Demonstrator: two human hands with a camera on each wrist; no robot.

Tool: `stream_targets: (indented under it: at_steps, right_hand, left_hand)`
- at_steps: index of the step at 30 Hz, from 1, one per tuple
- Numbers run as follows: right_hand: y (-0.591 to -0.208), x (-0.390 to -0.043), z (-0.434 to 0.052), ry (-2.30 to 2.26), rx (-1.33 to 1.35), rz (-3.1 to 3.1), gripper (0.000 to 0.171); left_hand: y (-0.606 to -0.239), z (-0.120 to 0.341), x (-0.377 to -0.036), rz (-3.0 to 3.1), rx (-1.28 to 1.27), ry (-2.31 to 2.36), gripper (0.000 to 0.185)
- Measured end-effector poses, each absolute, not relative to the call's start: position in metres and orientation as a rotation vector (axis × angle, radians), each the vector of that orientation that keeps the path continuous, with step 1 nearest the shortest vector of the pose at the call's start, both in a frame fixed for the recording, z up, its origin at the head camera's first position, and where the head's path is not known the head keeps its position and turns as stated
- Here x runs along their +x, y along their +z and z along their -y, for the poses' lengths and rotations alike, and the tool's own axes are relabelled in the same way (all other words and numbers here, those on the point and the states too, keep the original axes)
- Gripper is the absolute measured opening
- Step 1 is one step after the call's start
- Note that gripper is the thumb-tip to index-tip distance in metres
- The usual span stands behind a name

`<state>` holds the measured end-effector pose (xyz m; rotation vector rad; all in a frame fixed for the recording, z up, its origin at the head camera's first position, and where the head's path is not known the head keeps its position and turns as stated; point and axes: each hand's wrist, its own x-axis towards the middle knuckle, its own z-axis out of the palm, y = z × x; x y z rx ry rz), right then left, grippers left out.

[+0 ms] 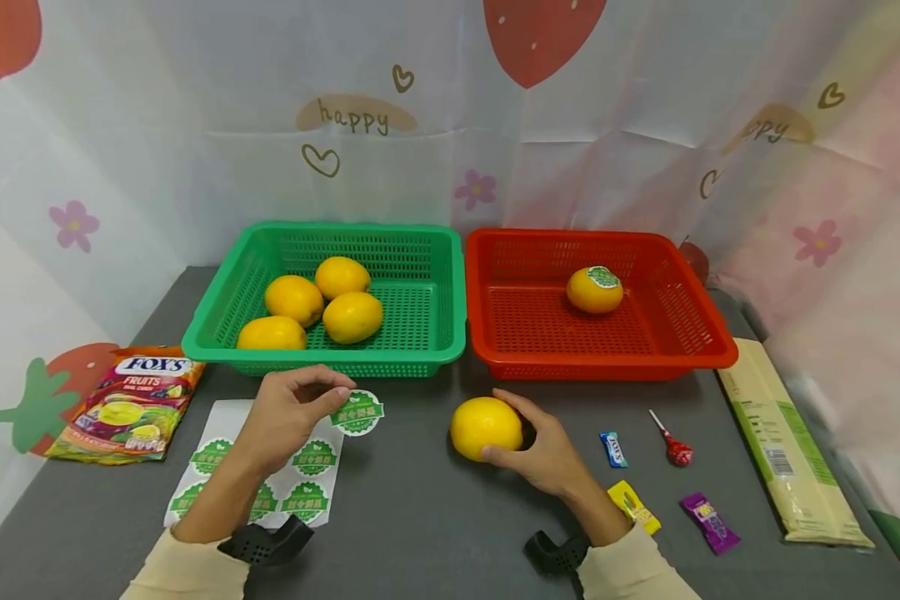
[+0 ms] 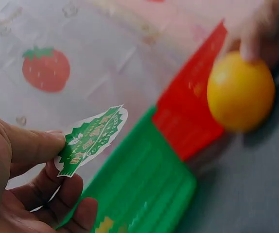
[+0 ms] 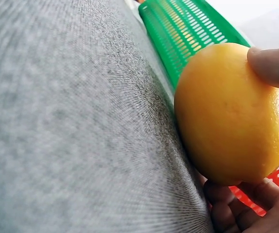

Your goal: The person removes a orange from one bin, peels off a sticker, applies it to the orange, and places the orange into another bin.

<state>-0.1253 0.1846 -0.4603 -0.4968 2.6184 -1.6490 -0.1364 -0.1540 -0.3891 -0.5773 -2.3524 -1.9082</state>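
My left hand [image 1: 292,417] pinches a round green-and-white sticker [image 1: 357,412] by its edge, between thumb and forefinger. Below that wrist lies a white sheet of stickers [image 1: 221,421], partly covered by the forearm. In the left wrist view the sticker [image 2: 92,141] is tilted, its printed face showing. My right hand [image 1: 540,446] grips a yellow lemon-like fruit [image 1: 486,428] from the right, thumb on the near side and fingers behind. The right wrist view shows the fruit [image 3: 232,111] close over the grey cloth, thumb on one side and fingers curled at the other.
Behind stand a green basket [image 1: 322,357] with several yellow fruits and a red basket [image 1: 600,367] with one stickered fruit [image 1: 594,292]. A candy bag [image 1: 131,408] lies left. At right are small candies [image 1: 708,521], a lollipop [image 1: 678,451] and a flat cream-coloured packet [image 1: 791,450].
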Motion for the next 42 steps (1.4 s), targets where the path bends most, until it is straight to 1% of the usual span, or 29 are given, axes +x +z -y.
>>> stream_targets:
  at_steps: [4,8,15,20,27,36,42]
  right_hand:
    - [-0.461,-0.125,-0.185,-1.665,-0.480,-2.610,0.074]
    - [-0.462,-0.125,-0.185,-1.659,-0.487,-2.618,0.074]
    - [-0.462,-0.127,-0.185,-1.679,-0.526,-2.607,0.074]
    - [-0.461,-0.127,-0.185,-1.692,-0.553,-2.587,0.074]
    - [-0.462,-0.127,-0.185,-1.687,-0.547,-2.584,0.074]
    - [-0.463,-0.127,-0.185,-1.665,-0.558,-2.606,0.073]
    - [-0.463,-0.127,-0.185,-1.651,-0.546,-2.616,0.072]
  left_hand:
    - [-0.385,0.132,-0.138,2.332,-0.645,-1.996,0.010]
    - [-0.382,0.109,-0.140,2.339,-0.661,-2.078,0.012]
    - [-0.379,0.066,-0.147,2.437,-0.693,-2.087,0.011]
    - [-0.385,0.041,-0.156,2.485,-0.737,-2.093,0.011]
    - [-0.394,0.023,-0.163,2.547,-0.710,-2.038,0.008]
    - [-0.406,0.012,-0.164,2.577,-0.642,-1.961,0.006]
    - [-0.417,0.009,-0.161,2.519,-0.697,-1.756,0.006]
